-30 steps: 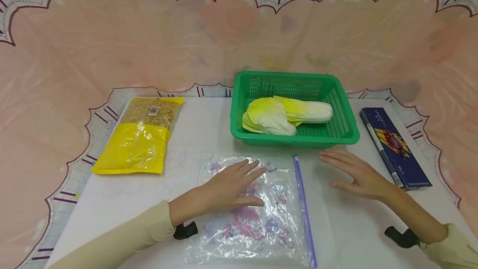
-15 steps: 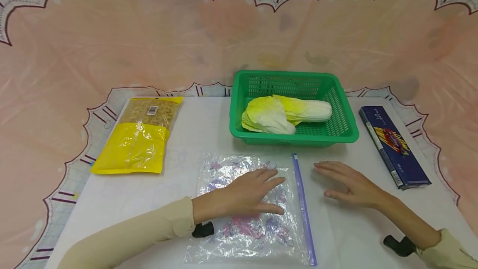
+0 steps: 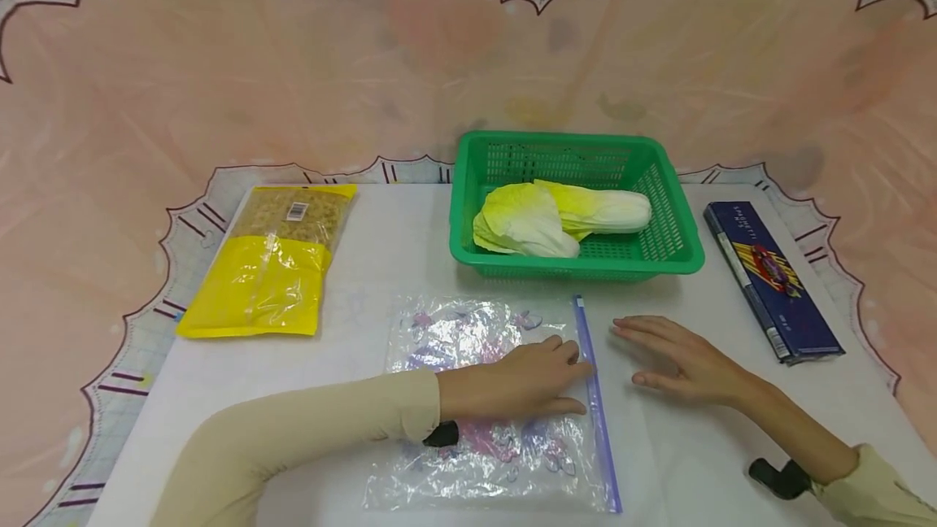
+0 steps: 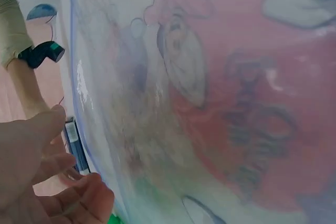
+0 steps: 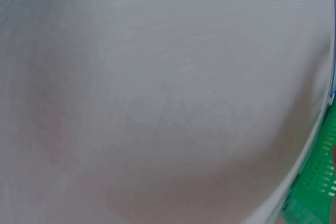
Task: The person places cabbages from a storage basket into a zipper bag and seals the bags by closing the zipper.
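A clear zip bag printed with pink and purple figures lies flat on the white table, its purple zip strip along the right side. Over the bag reaches my left hand, palm down, with fingertips right at the strip. In the left wrist view, that hand's fingers are loosely bent and hold nothing, and the bag's pink print fills most of the picture. To the right of the strip, my right hand hovers with relaxed fingers and nothing in it. The right wrist view shows mainly white tabletop.
Behind the bag stands a green basket with leafy Chinese cabbage inside. A yellow bag of pasta lies at the left. At the right rests a dark blue spaghetti box. A patterned cloth hangs behind the table.
My left hand has moved right across the bag to the purple strip, and its fingers have bent somewhat. The right hand has shifted slightly left and nearer to me.
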A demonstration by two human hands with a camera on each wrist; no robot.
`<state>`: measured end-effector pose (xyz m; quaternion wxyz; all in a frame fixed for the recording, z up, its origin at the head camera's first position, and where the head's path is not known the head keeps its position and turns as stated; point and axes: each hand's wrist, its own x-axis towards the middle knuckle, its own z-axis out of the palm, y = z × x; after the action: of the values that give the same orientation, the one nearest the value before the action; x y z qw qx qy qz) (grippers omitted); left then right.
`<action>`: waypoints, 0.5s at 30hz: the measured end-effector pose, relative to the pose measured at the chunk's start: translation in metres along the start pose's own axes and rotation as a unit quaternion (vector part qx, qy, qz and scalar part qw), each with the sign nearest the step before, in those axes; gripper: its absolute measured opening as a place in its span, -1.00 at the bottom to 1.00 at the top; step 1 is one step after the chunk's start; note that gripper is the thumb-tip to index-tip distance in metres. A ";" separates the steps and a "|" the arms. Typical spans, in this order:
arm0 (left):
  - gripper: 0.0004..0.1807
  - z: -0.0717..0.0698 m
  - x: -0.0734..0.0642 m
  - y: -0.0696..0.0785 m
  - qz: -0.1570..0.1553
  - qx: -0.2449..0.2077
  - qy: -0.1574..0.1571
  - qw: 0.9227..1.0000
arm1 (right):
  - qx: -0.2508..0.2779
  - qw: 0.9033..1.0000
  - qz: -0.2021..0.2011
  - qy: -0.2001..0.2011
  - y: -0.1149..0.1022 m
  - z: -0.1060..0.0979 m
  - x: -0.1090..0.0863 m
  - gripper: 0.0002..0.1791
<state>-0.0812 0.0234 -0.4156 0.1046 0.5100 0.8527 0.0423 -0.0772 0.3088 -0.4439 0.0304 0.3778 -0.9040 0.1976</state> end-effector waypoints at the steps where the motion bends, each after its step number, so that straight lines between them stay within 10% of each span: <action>1: -0.44 0.000 0.003 0.001 0.005 0.000 -0.007 1.000 | 0.000 1.000 -0.001 0.000 0.000 0.000 0.000 -0.24; 15: -0.60 0.006 0.015 0.012 0.031 -0.018 -0.042 0.998 | 0.003 1.000 -0.018 0.003 0.005 0.005 -0.002 -0.25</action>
<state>-0.0760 0.0419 -0.4214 0.1482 0.5360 0.8302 0.0391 -0.0788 0.3114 -0.4503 0.0355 0.3939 -0.8963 0.2003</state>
